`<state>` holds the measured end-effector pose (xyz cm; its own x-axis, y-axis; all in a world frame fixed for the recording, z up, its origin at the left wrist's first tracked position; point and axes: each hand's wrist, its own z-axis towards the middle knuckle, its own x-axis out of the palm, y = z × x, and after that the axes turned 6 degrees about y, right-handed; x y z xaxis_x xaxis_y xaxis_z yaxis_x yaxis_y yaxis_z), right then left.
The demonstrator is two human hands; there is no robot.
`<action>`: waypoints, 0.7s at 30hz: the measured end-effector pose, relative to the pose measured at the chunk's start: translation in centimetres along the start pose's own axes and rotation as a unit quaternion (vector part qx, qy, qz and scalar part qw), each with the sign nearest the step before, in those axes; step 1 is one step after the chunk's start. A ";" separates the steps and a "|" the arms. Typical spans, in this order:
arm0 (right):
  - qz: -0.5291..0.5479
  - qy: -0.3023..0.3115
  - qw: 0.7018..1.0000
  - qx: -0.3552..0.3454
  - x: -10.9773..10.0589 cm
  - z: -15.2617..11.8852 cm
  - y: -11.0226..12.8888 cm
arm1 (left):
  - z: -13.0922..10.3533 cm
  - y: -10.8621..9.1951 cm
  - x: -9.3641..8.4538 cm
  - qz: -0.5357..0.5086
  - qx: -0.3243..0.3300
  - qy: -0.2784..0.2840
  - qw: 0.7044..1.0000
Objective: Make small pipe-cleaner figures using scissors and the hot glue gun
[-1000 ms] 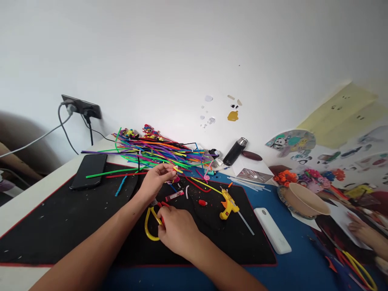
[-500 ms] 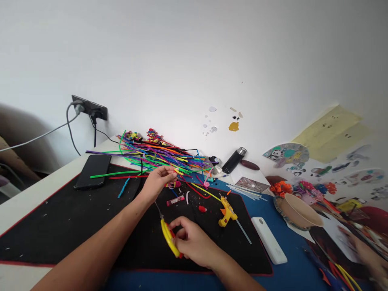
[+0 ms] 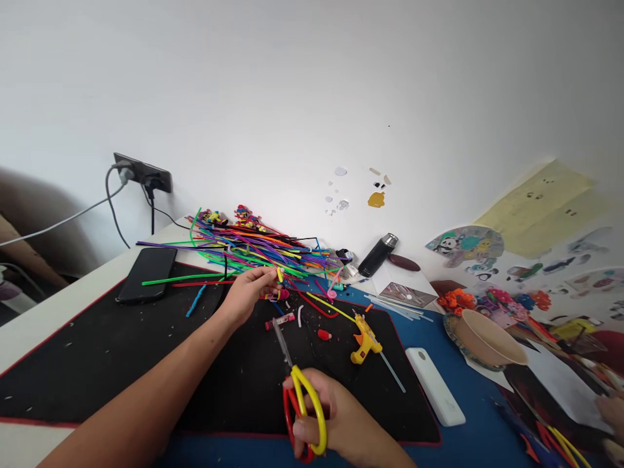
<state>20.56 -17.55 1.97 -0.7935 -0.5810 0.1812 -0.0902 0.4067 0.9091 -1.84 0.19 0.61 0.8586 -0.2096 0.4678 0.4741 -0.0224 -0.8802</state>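
Our left hand [image 3: 249, 291] pinches a small yellow piece [image 3: 280, 275], in front of the heaped pipe cleaners [image 3: 263, 250]; our right hand [image 3: 338, 411] grips red-and-yellow-handled scissors [image 3: 296, 376] over the black mat [image 3: 390, 409], blades pointing away from us; to the right of the scissors we see a yellow glue gun [image 3: 363, 339] lying on the mat.

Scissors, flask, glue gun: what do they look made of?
Scissors: blades probably metal, grey with a slight shine; handles likely plastic, smooth red and yellow. Flask: perhaps coated metal, dark black body, shiny silvery cap. Glue gun: probably plastic, evenly yellow.
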 end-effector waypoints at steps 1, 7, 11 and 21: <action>-0.001 -0.006 1.000 -0.017 0.0 -0.4 0.2 | 0.0 0.0 0.0 -0.005 -0.006 0.006 1.000; 0.024 -0.014 0.998 -0.061 -0.4 -1.3 0.1 | -0.2 0.3 0.2 -0.034 -0.031 0.048 0.998; 0.080 -0.019 0.992 -0.093 -0.8 -1.0 -0.5 | -0.3 0.7 0.1 -0.042 -0.038 0.078 0.995; 0.205 0.003 0.966 -0.156 -0.8 -0.5 -2.4 | -0.4 0.6 0.0 -0.041 -0.057 0.091 0.993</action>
<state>21.74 -18.39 -0.13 -0.7205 -0.4210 0.5511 0.4174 0.3713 0.8294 -1.66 -0.18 0.06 0.7636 -0.3757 0.5251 0.5067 -0.1554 -0.8480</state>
